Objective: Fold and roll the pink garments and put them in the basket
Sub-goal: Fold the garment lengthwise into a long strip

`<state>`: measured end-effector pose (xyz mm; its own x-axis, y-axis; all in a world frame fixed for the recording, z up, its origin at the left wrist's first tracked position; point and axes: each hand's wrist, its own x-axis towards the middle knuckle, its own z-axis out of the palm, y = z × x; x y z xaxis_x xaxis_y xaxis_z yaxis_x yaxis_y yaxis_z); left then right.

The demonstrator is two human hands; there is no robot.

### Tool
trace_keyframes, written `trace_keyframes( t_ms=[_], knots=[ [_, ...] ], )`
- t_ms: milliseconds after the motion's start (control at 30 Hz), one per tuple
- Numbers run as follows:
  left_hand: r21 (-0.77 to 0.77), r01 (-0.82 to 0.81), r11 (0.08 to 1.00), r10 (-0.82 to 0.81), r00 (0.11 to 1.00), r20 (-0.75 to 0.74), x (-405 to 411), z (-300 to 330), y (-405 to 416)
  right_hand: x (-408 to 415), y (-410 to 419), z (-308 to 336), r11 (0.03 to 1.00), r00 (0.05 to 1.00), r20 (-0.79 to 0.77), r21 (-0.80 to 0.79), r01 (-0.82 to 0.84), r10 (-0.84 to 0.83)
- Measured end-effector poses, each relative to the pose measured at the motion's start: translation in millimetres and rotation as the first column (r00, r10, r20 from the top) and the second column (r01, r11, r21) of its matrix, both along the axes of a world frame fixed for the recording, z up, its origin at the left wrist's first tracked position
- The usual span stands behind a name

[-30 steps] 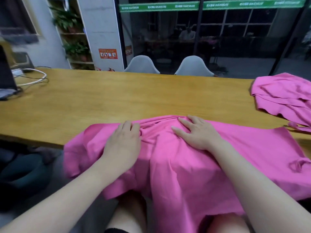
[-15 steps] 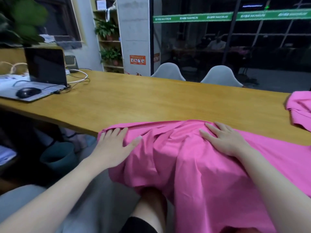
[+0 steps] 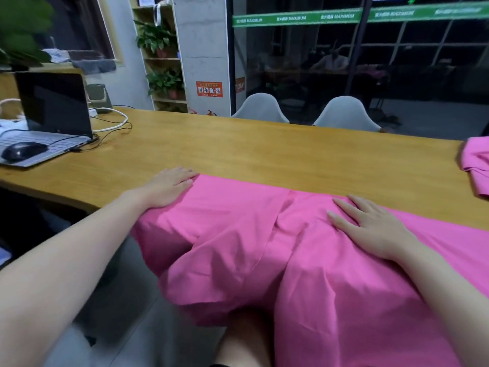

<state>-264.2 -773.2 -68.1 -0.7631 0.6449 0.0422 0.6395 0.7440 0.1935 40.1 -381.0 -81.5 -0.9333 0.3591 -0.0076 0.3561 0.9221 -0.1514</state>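
Observation:
A large pink garment [image 3: 254, 234] lies over the near edge of the wooden table [image 3: 238, 154] and hangs down onto my lap. My left hand [image 3: 166, 186] lies flat with straight fingers on the garment's far left corner, at the table edge. My right hand [image 3: 370, 226] presses flat on the cloth to the right of a crease in the middle. A second pink garment [image 3: 476, 165] lies crumpled at the table's right edge, partly cut off by the frame. No basket is in view.
An open laptop [image 3: 50, 115] with a black mouse [image 3: 23, 151] on its keyboard and several cables [image 3: 113, 125] sit at the table's far left. Two grey chairs [image 3: 262, 108] stand behind the table. Shelves with plants [image 3: 158, 59] stand by the wall.
My left hand has slid left and forward along the garment to its far corner, smoothing the bunched folds flat. My right hand stays pressed on the cloth. The view has turned left.

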Motion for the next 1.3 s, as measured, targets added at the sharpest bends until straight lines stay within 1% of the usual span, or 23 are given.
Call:
trace_keyframes(
  t_ms=[100, 133, 167, 233, 267, 300, 333, 367, 400, 433, 467, 500, 533, 567, 633, 700, 767, 867, 1033, 1100, 1167, 1233, 1300],
  knots=[
    [0.014, -0.039, 0.999, 0.041, 0.995, -0.097, -23.6, 0.0, -16.2, -0.3, 2.4, -1.3, 1.000, 1.000, 0.006, -0.004, 0.002, -0.002],
    [0.016, -0.064, 0.998, 0.065, 0.982, -0.179, -27.9, 0.3, -19.5, -0.7, 2.0, -0.9, 1.000, 1.000, 0.004, -0.011, 0.004, -0.004],
    [0.003, -0.092, 0.996, 0.089, 0.950, -0.300, -28.3, 1.3, -21.2, -1.4, 1.2, -0.1, 1.000, 1.000, 0.001, -0.016, 0.005, -0.005],
    [-0.050, -0.147, 0.988, 0.098, 0.842, -0.530, -15.6, 2.8, -17.0, -1.8, -0.8, 1.4, 1.000, 1.000, -0.001, -0.013, 0.003, -0.003],
    [-0.042, -0.174, 0.984, 0.114, 0.790, -0.603, -2.6, 3.0, -12.4, -1.9, -1.7, 2.0, 1.000, 1.000, 0.001, -0.012, 0.004, -0.004],
    [-0.016, -0.192, 0.981, 0.139, 0.762, -0.633, 14.2, 3.9, -5.8, -1.5, -2.9, 3.2, 1.000, 1.000, 0.000, -0.016, 0.007, -0.007],
    [0.016, -0.201, 0.979, 0.165, 0.754, -0.635, 34.0, 3.4, 2.2, -1.0, -3.8, 3.7, 1.000, 1.000, 0.000, -0.021, 0.010, -0.010],
    [0.057, -0.199, 0.978, 0.191, 0.762, -0.619, 54.6, 0.8, 10.9, -0.4, -5.2, 4.2, 1.000, 1.000, -0.002, -0.024, 0.009, -0.009],
    [0.112, -0.160, 0.981, 0.195, 0.798, -0.570, 75.9, -3.1, 21.2, -0.1, -6.7, 5.3, 1.000, 1.000, -0.007, -0.027, 0.007, -0.007],
    [0.193, -0.093, 0.977, 0.178, 0.852, -0.492, 98.7, -6.7, 32.7, 0.6, -8.1, 6.1, 1.000, 1.000, -0.008, -0.030, 0.003, -0.003],
    [0.266, -0.016, 0.964, 0.125, 0.907, -0.402, 122.6, -9.8, 44.8, 1.1, -9.3, 7.2, 0.999, 1.000, -0.008, -0.033, 0.000, 0.000],
    [0.303, 0.054, 0.951, 0.052, 0.942, -0.331, 146.2, -12.3, 56.0, 1.9, -10.3, 8.2, 0.999, 1.000, -0.007, -0.039, -0.001, 0.000],
    [0.297, 0.107, 0.949, -0.015, 0.956, -0.293, 166.7, -14.2, 65.8, 2.4, -10.8, 8.9, 0.999, 1.000, -0.014, -0.040, -0.004, 0.004],
    [0.259, 0.147, 0.955, -0.074, 0.960, -0.270, 181.6, -16.2, 72.4, 2.9, -11.2, 9.1, 1.000, 1.000, -0.025, -0.025, -0.019, 0.018],
    [0.191, 0.196, 0.962, -0.156, 0.966, -0.206, 192.0, -21.4, 78.8, 4.3, -12.4, 9.9, 0.996, 0.995, -0.055, 0.032, -0.082, 0.083],
    [0.154, 0.201, 0.968, -0.177, 0.972, -0.155, 187.1, -25.2, 79.7, 4.7, -13.8, 10.7, 0.984, 0.981, -0.081, 0.051, -0.170, 0.174],
    [0.128, 0.199, 0.972, -0.185, 0.976, -0.114, 180.0, -24.0, 82.7, 0.6, -14.7, 13.8, 0.969, 0.967, -0.071, 0.036, -0.244, 0.246],
    [0.132, 0.197, 0.971, -0.194, 0.980, -0.042, 177.3, -19.7, 87.1, -14.6, -24.0, 19.9, 0.957, 0.955, -0.067, 0.053, -0.284, 0.287],
    [0.147, 0.207, 0.967, -0.213, 0.977, 0.029, 173.0, -14.0, 85.4, -62.8, -57.8, 19.0, 0.922, 0.889, -0.250, 0.052, -0.383, 0.383],
    [0.188, 0.190, 0.964, -0.203, 0.978, 0.052, 165.6, -11.8, 79.9, -79.6, -67.8, 16.3, 0.921, 0.877, -0.300, 0.016, -0.388, 0.375],
    [0.249, 0.158, 0.955, -0.172, 0.985, 0.033, 150.3, -14.8, 68.3, -89.5, -72.7, 13.7, 0.929, 0.880, -0.318, 0.009, -0.369, 0.353],
    [0.345, 0.108, 0.932, -0.129, 0.991, 0.037, 132.4, -15.3, 54.9, -98.3, -72.6, 12.7, 0.936, 0.893, -0.298, 0.006, -0.352, 0.338],
    [0.439, 0.033, 0.898, -0.068, 0.996, 0.065, 117.2, -11.4, 46.5, -109.9, -71.1, 17.7, 0.941, 0.913, -0.241, -0.004, -0.339, 0.328]
  ],
)
